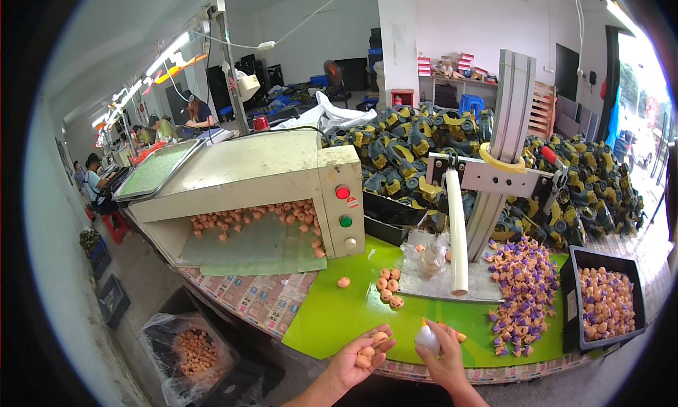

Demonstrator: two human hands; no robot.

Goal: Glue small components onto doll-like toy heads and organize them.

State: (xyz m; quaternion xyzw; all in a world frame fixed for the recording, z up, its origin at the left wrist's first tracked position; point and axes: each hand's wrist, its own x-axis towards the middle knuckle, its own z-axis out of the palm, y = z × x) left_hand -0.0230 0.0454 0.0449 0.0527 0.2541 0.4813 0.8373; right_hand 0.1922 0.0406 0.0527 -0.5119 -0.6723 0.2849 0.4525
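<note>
My left hand (pixel 344 363) is cupped, palm up, around several small peach-coloured toy heads (pixel 366 352) at the near edge of a green mat (pixel 318 315). In my right hand (pixel 448 359) is a small white squeeze bottle (pixel 426 338), its yellow tip pointing up. Beside that hand lies a small orange-yellow object (pixel 460 336), partly hidden. A cluster of loose toy heads (pixel 388 285) rests on the mat beyond my left hand, with a single toy head (pixel 343 282) to its left. To the right is a heap of small peach-and-purple toy figures (pixel 521 294).
A cream machine (pixel 247 168) with toy heads inside stands at left. The press stand (pixel 487 174) holds a white lever (pixel 456 237). A black bin (pixel 573 315) of figures sits at right, a plastic-lined crate (pixel 159 343) lower left. Grey-yellow toy vehicles (pixel 395 149) pile behind.
</note>
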